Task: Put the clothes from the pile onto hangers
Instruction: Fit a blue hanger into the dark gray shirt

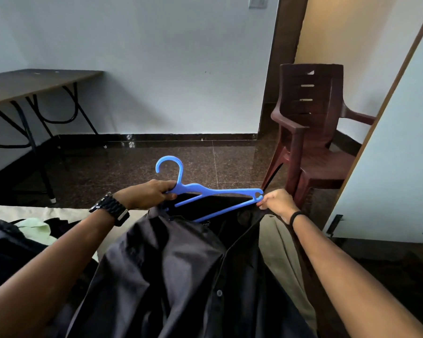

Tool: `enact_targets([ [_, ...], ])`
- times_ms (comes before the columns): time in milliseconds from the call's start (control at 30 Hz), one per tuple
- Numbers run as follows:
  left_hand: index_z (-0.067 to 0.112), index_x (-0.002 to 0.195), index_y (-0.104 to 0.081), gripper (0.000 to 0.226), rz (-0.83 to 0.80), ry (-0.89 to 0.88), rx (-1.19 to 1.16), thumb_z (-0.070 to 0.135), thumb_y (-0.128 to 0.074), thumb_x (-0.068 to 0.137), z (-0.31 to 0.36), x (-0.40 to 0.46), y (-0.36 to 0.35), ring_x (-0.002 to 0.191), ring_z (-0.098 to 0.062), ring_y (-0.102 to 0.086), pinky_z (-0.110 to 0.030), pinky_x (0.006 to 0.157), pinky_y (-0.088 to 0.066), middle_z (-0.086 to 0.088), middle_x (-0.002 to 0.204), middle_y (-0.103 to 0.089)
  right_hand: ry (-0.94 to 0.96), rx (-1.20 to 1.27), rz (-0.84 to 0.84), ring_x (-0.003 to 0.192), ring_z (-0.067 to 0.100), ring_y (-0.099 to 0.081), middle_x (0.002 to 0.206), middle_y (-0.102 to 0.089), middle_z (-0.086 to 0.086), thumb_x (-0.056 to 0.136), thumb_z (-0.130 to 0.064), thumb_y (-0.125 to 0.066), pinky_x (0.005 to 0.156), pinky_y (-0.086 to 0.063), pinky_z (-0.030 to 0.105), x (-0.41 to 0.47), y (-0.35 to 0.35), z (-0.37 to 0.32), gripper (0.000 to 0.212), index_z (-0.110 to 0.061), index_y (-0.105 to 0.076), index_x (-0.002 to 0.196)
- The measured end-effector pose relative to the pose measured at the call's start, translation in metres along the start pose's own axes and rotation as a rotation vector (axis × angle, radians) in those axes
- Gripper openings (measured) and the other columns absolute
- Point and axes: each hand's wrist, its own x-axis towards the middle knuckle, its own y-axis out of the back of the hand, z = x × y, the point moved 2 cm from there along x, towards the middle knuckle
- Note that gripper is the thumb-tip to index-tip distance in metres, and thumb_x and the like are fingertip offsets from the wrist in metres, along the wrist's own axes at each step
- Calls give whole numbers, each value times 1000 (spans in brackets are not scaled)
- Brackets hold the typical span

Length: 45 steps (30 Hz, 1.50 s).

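The left hand is curled around the neck of a blue plastic hanger, just below its hook, with a black link-band wristwatch on that wrist. The right hand pinches dark fabric at the hanger's right tip, a thin black band around its wrist. A dark button-up shirt hangs from the hanger, its left shoulder already over the hanger's left end, the collar open beneath the bar. Olive-tan cloth shows beside the shirt's right edge. At lower left a pile of dark and pale green clothes lies on a cream bed. Beyond, a maroon plastic chair stands on the speckled dark floor, and a folding brown tabletop stands against the wall.
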Motion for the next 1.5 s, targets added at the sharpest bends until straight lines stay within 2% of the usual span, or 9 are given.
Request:
enact_targets([
  [200, 20, 117, -61, 22, -36, 77, -90, 17, -55, 96, 12, -6, 8, 107, -15, -58, -32, 97, -42, 4, 113, -64, 112, -158, 121, 93, 24, -64, 92, -71, 12, 79, 4, -62, 64, -36, 19, -1, 11, -14, 18, -4, -76, 87],
  [333, 22, 112, -60, 18, -112, 136, 44, 15, -53, 97, 21, -9, 13, 98, -8, -51, -20, 84, -33, 9, 106, -58, 198, -173, 49, 97, 16, -63, 97, -73, 5, 82, 5, -61, 73, -38, 13, -6, 14, -25, 23, -10, -78, 89],
  [500, 18, 119, -59, 25, -99, 204, 205, 27, -51, 97, 31, -11, 10, 100, -18, -53, -32, 89, -40, -2, 115, -61, 312, -256, 35, 98, 18, -64, 101, -73, 6, 81, 10, -53, 74, -38, 9, -16, 18, -42, 33, -11, -78, 87],
  [633, 15, 101, -62, 21, -62, 236, 233, 32, -53, 94, 42, -13, 11, 93, -23, -56, -33, 82, -42, -6, 100, -62, 368, -253, 84, 96, 17, -65, 100, -72, 5, 82, 8, -53, 75, -41, 13, -28, 18, -53, 33, -13, -77, 84],
  [933, 34, 70, -55, 20, 334, 234, 124, 45, -55, 88, 83, -30, 32, 84, -20, -56, -33, 73, -41, 4, 82, -60, 491, -138, 155, 72, 13, -60, 76, -66, 1, 79, -1, -60, 58, -39, 14, -65, 31, -97, 21, -17, -69, 90],
  [1100, 22, 72, -57, 25, 499, 176, 23, 42, -58, 88, 99, -40, 50, 72, -18, -54, -29, 59, -35, 4, 73, -56, 433, 137, 210, 62, 7, -58, 61, -62, -4, 73, -4, -67, 56, -39, 16, -83, 50, -119, 17, -20, -68, 77],
  [1267, 21, 66, -47, 33, 621, 137, 59, 43, -59, 88, 121, -48, 75, 66, -21, -51, -29, 53, -33, 0, 69, -54, 323, 624, 77, 71, 9, -56, 73, -63, 1, 78, 12, -55, 56, -45, 14, -105, 78, -145, 23, -4, -62, 62],
  [1367, 16, 67, -45, 35, 753, 86, 98, 41, -59, 87, 143, -54, 94, 68, -24, -51, -29, 53, -32, 0, 70, -52, 295, 811, -83, 63, 15, -55, 68, -57, 6, 82, 14, -51, 47, -49, 18, -128, 88, -165, 23, -5, -61, 75],
  [1500, 20, 61, -38, 37, 852, -69, 4, 31, -64, 85, 176, -55, 117, 66, -25, -43, -32, 55, -29, -1, 69, -48, 477, 645, -159, 62, 16, -59, 72, -54, 8, 83, 13, -55, 60, -59, 34, -152, 90, -187, 24, -10, -55, 90],
])
